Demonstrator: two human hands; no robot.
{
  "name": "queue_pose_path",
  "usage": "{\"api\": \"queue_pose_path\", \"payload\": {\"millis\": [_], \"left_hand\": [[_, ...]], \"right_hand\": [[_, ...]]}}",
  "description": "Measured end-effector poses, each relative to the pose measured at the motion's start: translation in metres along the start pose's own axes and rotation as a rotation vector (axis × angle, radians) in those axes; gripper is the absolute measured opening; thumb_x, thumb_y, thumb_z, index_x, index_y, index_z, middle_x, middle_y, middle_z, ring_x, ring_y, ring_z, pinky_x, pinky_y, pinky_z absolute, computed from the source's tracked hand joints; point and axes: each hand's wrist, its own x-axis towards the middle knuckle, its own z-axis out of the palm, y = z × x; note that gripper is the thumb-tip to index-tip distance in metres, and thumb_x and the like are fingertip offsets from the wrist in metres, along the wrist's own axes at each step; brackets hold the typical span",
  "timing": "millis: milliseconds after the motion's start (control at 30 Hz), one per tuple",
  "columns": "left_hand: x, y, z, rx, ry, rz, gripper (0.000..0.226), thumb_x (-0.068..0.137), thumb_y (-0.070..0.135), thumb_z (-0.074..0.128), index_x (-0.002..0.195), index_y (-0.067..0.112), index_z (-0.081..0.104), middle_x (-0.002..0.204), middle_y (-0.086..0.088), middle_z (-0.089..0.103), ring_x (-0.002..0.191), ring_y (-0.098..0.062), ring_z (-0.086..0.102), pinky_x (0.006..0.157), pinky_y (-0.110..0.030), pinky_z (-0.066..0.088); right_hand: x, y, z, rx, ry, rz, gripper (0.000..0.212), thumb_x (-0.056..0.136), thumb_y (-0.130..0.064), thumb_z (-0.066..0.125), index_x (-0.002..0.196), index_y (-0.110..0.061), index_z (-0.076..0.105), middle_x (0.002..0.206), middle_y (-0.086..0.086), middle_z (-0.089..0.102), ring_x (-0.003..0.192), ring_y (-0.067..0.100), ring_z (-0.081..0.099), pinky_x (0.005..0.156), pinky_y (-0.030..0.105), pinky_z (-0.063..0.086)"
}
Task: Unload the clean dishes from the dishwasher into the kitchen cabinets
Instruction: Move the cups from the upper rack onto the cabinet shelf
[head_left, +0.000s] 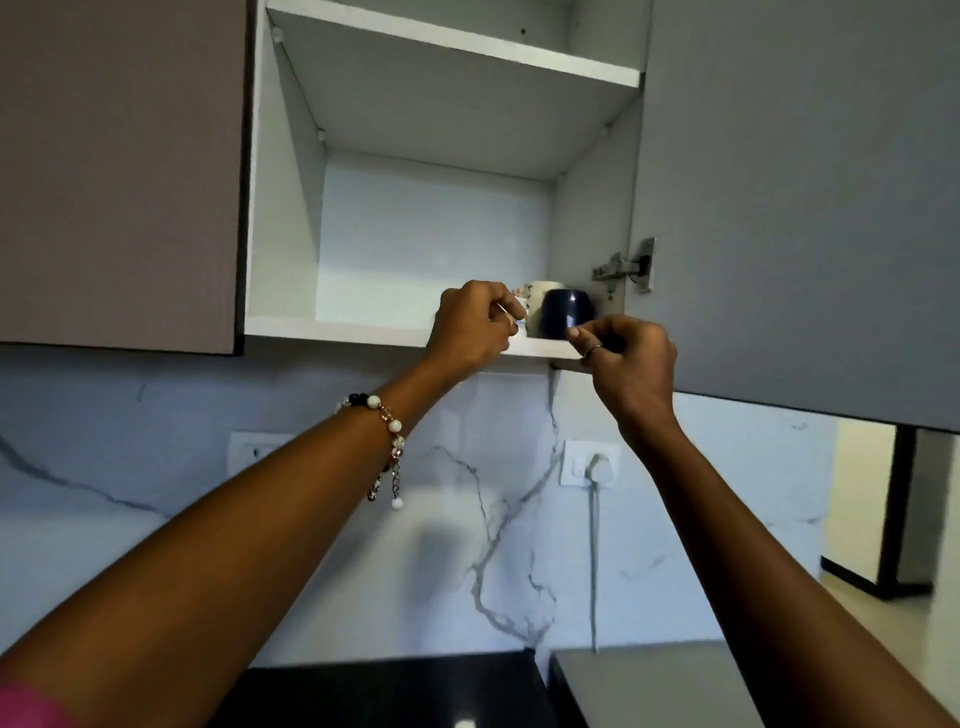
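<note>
Cups sit on the bottom shelf (363, 328) of the open cabinet (436, 223), over at its right end. I see two of them. The dark blue cup (566, 312) is in front, near the shelf edge. The white cup (537, 296) is just behind it and a bit to the left, and the two look like they touch.

I have both arms up high. My left hand (475, 327) is curled, and its fingers pinch something small and pale by the white cup. It may be the handle, but I cannot tell for sure. There is a bead bracelet (387, 441) on that wrist.

My right hand (623, 358) is curled too. Its fingertips come together low down at the right side of the blue cup. I cannot tell if they pinch the cup's handle or only touch the cup. A ring (594, 351) is on one finger.

The cabinet door (800, 208) hangs open on the right, held by a metal hinge (626, 267). A second shelf (457, 47) is higher up. Below is a white marble wall (467, 519) with a plug in a socket (592, 465).
</note>
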Motion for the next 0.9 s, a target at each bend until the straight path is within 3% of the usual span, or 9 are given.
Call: {"api": "queue_pose_path", "payload": {"millis": [167,367,467,667,900], "left_hand": [[-0.094,0.025,0.034,-0.104,-0.176,0.025,0.021,0.091,0.002,0.05,0.094,0.01,0.069,0.086,-0.004,0.069,0.066,-0.007,0.063,0.049,-0.009,0.048],[-0.205,0.064,0.094,-0.301,-0.291,-0.097,0.022,0.091,0.004,0.052,0.089,0.017,0.07,0.083,-0.002,0.071,0.054,-0.015,0.066,0.05,-0.029,0.055],[-0.264,0.096,0.137,-0.369,-0.371,-0.161,0.024,0.09,0.004,0.053,0.085,0.02,0.069,0.081,0.0,0.071,0.05,-0.015,0.064,0.048,-0.028,0.053],[-0.394,0.161,0.241,-0.461,-0.578,-0.313,0.03,0.088,0.001,0.055,0.078,0.026,0.068,0.078,0.0,0.071,0.049,-0.018,0.063,0.048,-0.031,0.052],[-0.548,0.199,0.344,-0.435,-0.715,-0.592,0.02,0.09,-0.001,0.053,0.084,0.009,0.069,0.077,-0.01,0.07,0.042,-0.013,0.06,0.042,-0.023,0.049]], "right_hand": [[-0.07,0.006,-0.073,-0.008,-0.067,0.107,0.012,0.085,-0.02,0.07,0.078,-0.01,0.071,0.07,0.003,0.069,0.066,0.018,0.065,0.071,0.041,0.059],[-0.157,0.021,-0.187,-0.061,-0.123,0.196,0.011,0.087,-0.013,0.066,0.077,-0.012,0.069,0.059,0.01,0.068,0.053,0.019,0.061,0.055,0.033,0.052],[-0.199,0.04,-0.253,-0.067,-0.084,0.307,0.01,0.087,-0.014,0.066,0.078,-0.01,0.069,0.058,0.011,0.067,0.05,0.016,0.058,0.052,0.024,0.046],[-0.291,0.102,-0.402,-0.177,0.012,0.55,0.011,0.087,-0.011,0.065,0.078,-0.009,0.07,0.057,0.01,0.068,0.052,0.019,0.061,0.053,0.031,0.048],[-0.406,0.161,-0.552,-0.329,0.068,0.843,0.016,0.089,-0.011,0.063,0.074,-0.009,0.07,0.061,0.009,0.068,0.052,0.012,0.06,0.052,0.031,0.051]]}}
